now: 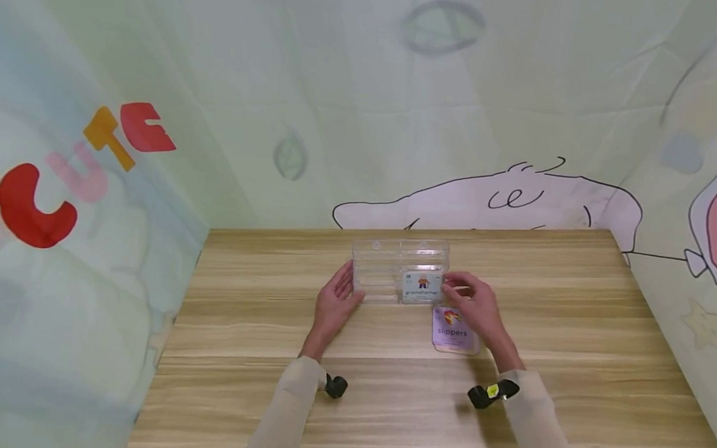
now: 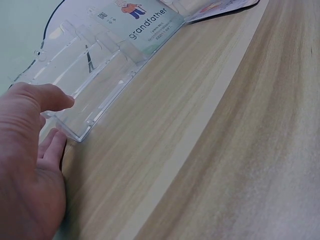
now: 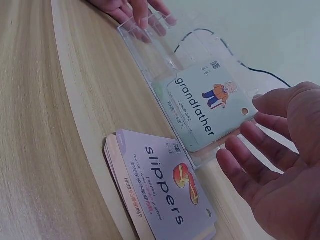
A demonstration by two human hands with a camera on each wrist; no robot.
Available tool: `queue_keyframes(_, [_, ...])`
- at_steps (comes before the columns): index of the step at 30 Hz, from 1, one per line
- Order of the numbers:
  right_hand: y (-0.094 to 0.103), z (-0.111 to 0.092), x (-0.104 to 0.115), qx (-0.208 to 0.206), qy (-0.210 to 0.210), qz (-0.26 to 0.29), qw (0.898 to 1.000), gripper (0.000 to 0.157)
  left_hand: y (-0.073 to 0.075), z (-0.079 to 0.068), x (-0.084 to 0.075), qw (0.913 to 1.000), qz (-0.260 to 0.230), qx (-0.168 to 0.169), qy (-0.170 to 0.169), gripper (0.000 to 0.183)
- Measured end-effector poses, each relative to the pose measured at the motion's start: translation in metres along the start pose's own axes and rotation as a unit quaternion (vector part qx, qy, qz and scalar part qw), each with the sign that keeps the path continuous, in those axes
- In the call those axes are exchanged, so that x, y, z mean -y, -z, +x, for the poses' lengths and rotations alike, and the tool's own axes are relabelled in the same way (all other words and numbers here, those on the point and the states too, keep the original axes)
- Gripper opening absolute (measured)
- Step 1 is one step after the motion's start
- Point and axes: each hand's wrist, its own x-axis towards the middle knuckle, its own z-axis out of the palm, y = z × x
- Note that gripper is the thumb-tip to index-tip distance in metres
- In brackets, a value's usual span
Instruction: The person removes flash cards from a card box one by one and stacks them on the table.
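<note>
A clear plastic card holder (image 1: 375, 267) with two side-by-side sections stands on the table. In its right section sits a pale green "grandfather" flash card (image 3: 197, 107), with a drawn figure and a punched hole at one corner. My left hand (image 1: 333, 308) holds the holder's left end, thumb at the front and other fingers round the side and back. My right hand (image 1: 479, 309) is at the right end, its fingers loosely bent and fingertips right beside the card's edge. Under and in front of it lies a stack of cards topped by a lilac "slippers" card (image 3: 165, 185).
The wood-grain table (image 1: 380, 411) meets a printed fabric backdrop (image 1: 319, 92) just behind the holder. More fabric hangs at left and right, with "CUTE" letters and a balloon drawing. Small black devices (image 1: 492, 394) are worn on both wrists.
</note>
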Motion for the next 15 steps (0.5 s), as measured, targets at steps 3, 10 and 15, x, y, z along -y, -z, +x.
queue_keyframes(3, [-0.0003, 0.0004, 0.0004, 0.004, -0.001, -0.001, 1.000, 0.034, 0.0000, -0.0004, -0.0007, 1.0000, 0.004, 0.000, 0.001, 0.073])
queue_keyframes(10, [-0.0007, 0.0015, -0.0008, 0.007, 0.001, -0.002, 1.000, 0.033, -0.0006, -0.0011, -0.0019, 1.0000, 0.005, 0.002, 0.001, 0.073])
queue_keyframes(15, [-0.0004, 0.0009, -0.0011, 0.010, 0.001, 0.002, 1.000, 0.032, -0.0011, -0.0019, -0.0033, 1.0000, 0.007, 0.004, 0.001, 0.072])
